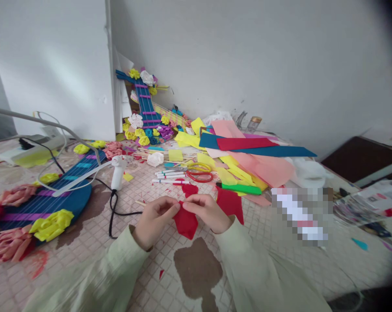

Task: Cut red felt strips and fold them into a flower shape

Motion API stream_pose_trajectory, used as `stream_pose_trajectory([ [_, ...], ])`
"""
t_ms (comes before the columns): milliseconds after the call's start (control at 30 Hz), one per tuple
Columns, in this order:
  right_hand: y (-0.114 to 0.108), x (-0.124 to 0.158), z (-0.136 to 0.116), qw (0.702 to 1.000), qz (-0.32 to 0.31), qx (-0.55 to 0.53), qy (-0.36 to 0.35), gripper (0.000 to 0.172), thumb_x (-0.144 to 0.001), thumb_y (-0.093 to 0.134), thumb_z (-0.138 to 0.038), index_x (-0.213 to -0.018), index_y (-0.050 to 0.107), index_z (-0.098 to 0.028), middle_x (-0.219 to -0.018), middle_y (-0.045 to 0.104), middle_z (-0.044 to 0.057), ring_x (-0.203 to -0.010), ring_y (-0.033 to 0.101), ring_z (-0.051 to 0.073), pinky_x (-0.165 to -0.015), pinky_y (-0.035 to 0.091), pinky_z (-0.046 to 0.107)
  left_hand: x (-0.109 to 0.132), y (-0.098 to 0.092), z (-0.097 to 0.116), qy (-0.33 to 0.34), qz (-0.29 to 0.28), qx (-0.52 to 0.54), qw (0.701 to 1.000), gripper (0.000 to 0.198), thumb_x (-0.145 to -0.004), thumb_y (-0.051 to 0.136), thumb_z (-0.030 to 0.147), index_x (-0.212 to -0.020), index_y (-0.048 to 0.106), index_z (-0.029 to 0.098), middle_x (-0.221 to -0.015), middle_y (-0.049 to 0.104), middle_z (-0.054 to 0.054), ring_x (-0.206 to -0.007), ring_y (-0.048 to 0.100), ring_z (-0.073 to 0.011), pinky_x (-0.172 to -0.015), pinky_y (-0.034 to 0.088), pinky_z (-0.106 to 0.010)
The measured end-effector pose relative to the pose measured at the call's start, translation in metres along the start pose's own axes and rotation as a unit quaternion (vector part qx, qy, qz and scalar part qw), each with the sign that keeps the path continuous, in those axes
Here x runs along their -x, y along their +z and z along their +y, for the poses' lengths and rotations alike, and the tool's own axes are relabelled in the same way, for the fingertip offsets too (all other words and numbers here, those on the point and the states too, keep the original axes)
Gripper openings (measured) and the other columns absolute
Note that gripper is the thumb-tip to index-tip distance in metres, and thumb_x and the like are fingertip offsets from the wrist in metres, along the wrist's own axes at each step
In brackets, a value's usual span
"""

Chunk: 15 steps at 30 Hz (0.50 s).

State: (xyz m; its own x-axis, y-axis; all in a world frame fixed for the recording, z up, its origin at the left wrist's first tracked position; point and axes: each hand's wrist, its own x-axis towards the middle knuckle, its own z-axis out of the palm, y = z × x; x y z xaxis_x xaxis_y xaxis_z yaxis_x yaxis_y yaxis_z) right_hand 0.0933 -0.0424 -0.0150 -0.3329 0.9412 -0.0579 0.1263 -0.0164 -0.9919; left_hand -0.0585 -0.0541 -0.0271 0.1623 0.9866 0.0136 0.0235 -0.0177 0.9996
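Between my two hands hangs a piece of red crepe paper (187, 223), pinched along its upper edge. My left hand (157, 218) grips its top left with thumb and fingers closed, and a thin stick (140, 203) shows beside that hand. On the other side, my right hand (209, 211) pinches the top right edge, close to the left fingertips. A larger sheet of red paper (231, 203) lies just beyond my right hand. Small red scraps (190, 189) lie on the table behind my fingers.
A white glue gun (117, 175) with a black cord stands left, beside a blue flower-trimmed paper guitar (80, 190). Red-handled scissors (200, 176), markers (170, 180) and a green roll (241, 189) lie ahead. Coloured paper sheets (257, 149) pile up behind. Another decorated guitar (147, 106) leans against the wall.
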Motion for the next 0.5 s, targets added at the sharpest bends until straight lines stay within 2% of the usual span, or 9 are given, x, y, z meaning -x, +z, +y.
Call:
stream_pose_trajectory([
  [233, -0.0001, 0.0007, 0.0028, 0.999, -0.009, 0.032, 0.007, 0.015, -0.063, 0.059, -0.029, -0.064, 0.058, -0.014, -0.058, 0.05, -0.002, -0.055, 0.042, 0.009, -0.052, 0.033, 0.021, -0.0002, -0.0003, -0.0007, 0.014, 0.005, -0.009, 1.0, 0.015, -0.065, 0.058, 0.028, -0.066, 0.059, 0.013, -0.06, 0.057, -0.001, -0.055, 0.051, -0.0113, -0.05, 0.041, -0.021],
  [500, 0.0, 0.0007, 0.0055, 0.999, -0.013, 0.047, -0.009, 0.012, -0.063, 0.058, -0.025, -0.064, 0.057, -0.013, -0.059, 0.049, -0.003, -0.056, 0.041, 0.008, -0.053, 0.032, 0.021, -0.0008, 0.0008, 0.0006, 0.011, -0.005, -0.014, 1.0, 0.014, -0.065, 0.058, 0.027, -0.066, 0.059, 0.012, -0.06, 0.057, -0.002, -0.055, 0.051, -0.0113, -0.052, 0.042, -0.022],
])
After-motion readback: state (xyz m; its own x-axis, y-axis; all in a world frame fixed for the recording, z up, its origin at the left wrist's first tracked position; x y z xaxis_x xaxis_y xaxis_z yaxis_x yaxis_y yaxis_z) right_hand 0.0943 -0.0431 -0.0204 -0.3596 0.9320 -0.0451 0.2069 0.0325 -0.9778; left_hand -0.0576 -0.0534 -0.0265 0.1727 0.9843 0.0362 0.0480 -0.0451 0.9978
